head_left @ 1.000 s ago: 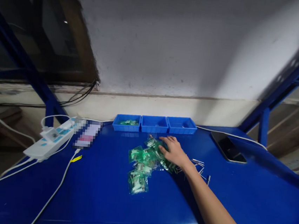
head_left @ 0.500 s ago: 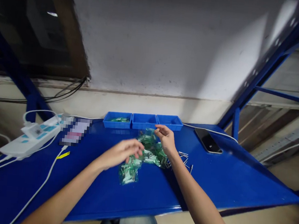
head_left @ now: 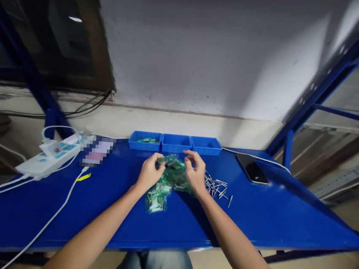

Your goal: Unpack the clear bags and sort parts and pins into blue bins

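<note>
Near the middle of the blue table, a pile of small green-tinted clear plastic bags (head_left: 156, 203) holds pale and metallic pieces. My left hand (head_left: 149, 172) is at the pile's left side, thumb and forefinger closed on the edge of a green plastic bag (head_left: 172, 162). Across from it, my right hand (head_left: 195, 174) has its thumb and forefinger curled toward each other at the bag's right side. What lies between those right fingertips is too small to make out. Right of that hand lie loose metal pins (head_left: 218, 188), partly covered by the wrist.
Three blue trays stand in a row by the wall; the left tray (head_left: 145, 144) contains green bags. A black phone (head_left: 252, 169) lies at right. On the left are a white power strip (head_left: 53, 154), a blurred-out phone (head_left: 97, 152) and a white cable (head_left: 61, 207).
My left hand has moved up and closed on the bag's edge. The right hand stays close to its place, with thumb and forefinger curled. The view has shifted slightly.
</note>
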A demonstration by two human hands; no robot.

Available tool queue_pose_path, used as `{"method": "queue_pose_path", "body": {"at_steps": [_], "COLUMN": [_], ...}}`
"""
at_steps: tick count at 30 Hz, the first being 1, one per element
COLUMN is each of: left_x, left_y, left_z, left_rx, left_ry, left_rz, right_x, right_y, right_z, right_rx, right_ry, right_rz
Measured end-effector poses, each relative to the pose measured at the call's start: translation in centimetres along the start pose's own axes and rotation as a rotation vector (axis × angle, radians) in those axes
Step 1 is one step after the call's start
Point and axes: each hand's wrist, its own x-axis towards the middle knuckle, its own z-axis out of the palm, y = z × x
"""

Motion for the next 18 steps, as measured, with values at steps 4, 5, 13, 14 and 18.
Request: {"method": "queue_pose_path", "body": {"at_steps": [4, 5, 13, 14, 18], "left_x": [0.3, 0.3, -0.5, -0.6, -0.7], "left_y": [-0.1, 0.1, 1.1, 1.2, 1.3], "left_z": [-0.4, -0.4, 0.2, 0.2, 0.4], "left_rx": [-0.003, -0.006, 0.036, 0.040, 0.028], "left_ry": [0.044, 0.044, -0.004, -0.015, -0.030], "left_rz": [0.057, 0.077, 0.184, 0.188, 0.210], "right_x": [-0.6, -0.8, -1.0, -1.0, -1.1], "right_y": [-0.4, -0.4, 0.0, 0.0, -0.6], "right_z": [0.1, 0.2, 1.6, 1.8, 2.0], "right_rx": [-0.080, -0.079, 0.287, 0.311, 0.422], "right_ry": [-0.008, -0.015, -0.035, -0.051, -0.116], "right_rz": [0.038, 0.045, 0.442, 0.476, 0.549]}}
